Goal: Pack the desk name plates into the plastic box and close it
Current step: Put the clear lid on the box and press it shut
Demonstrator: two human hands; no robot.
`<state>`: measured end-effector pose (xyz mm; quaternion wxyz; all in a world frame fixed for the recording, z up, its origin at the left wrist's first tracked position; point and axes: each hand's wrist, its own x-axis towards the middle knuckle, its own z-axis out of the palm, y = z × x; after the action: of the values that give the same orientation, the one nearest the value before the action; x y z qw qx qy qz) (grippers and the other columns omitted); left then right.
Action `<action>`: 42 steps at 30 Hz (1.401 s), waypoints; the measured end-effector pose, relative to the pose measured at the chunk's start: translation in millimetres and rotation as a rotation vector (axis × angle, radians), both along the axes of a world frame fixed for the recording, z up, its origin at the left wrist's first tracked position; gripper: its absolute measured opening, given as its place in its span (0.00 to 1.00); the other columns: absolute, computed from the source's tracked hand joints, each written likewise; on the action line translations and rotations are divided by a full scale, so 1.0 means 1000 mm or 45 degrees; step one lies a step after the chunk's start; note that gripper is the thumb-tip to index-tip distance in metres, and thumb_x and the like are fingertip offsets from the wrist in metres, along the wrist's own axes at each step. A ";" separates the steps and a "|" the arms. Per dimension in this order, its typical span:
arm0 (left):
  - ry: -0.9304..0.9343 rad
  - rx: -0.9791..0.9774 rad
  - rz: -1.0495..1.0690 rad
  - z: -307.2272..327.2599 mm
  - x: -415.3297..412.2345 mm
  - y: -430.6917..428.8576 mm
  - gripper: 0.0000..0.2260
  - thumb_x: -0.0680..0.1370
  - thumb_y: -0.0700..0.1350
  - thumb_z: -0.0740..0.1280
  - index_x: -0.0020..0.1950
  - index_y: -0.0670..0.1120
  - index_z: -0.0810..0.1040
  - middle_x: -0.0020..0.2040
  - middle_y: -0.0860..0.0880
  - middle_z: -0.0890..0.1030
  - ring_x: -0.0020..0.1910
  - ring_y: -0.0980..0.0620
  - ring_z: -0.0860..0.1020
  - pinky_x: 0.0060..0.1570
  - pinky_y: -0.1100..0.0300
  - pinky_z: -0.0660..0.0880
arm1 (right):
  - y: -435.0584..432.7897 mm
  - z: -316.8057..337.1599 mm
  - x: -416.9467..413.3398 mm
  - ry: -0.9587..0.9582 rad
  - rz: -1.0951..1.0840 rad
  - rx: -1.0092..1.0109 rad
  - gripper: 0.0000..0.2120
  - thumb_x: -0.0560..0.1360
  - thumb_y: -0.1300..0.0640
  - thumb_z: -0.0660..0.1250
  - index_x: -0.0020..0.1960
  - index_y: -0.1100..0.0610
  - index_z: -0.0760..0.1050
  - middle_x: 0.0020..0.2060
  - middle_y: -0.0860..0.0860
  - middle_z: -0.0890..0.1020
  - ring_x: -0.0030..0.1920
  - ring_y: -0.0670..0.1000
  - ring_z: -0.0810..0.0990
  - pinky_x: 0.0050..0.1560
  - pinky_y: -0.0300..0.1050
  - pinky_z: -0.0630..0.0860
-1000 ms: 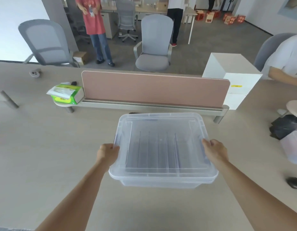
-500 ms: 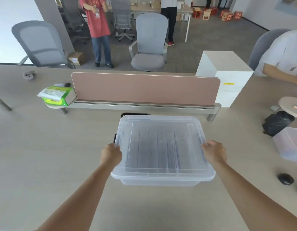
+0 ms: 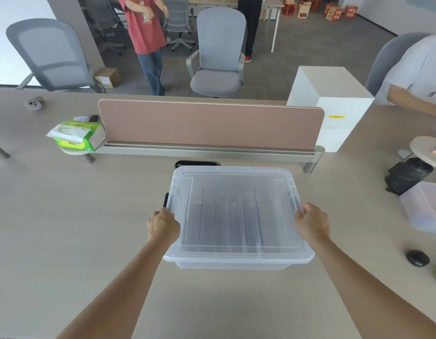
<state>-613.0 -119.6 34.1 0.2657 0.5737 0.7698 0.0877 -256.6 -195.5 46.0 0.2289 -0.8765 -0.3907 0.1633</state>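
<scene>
Beige desk [image 3: 65, 228] with pink divider panel [image 3: 209, 124]; grey office chairs [image 3: 218, 52] on grey carpet.

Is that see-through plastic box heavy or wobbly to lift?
Probably light: the clear lidded plastic box holds only thin clear plates. Likely slightly bendy, so the left hand and right hand grip opposite sides. Smooth plastic may slip.

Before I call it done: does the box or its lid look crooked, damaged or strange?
Nothing stands out. The lid lies flat on the plastic box, name plates stand in a row inside; the left hand and right hand grip its sides.
</scene>
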 end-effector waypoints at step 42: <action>0.291 0.302 -0.805 -0.012 0.039 -0.003 0.41 0.73 0.73 0.38 0.79 0.50 0.56 0.80 0.43 0.44 0.78 0.39 0.47 0.75 0.43 0.53 | -0.007 -0.012 -0.023 -0.529 0.825 -0.390 0.43 0.70 0.26 0.28 0.80 0.46 0.38 0.79 0.52 0.40 0.80 0.55 0.40 0.75 0.58 0.40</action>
<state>-573.5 -122.6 22.4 0.1233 0.8165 0.5634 0.0252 -279.7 -202.0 34.2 -0.0511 -0.7465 -0.6554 0.1026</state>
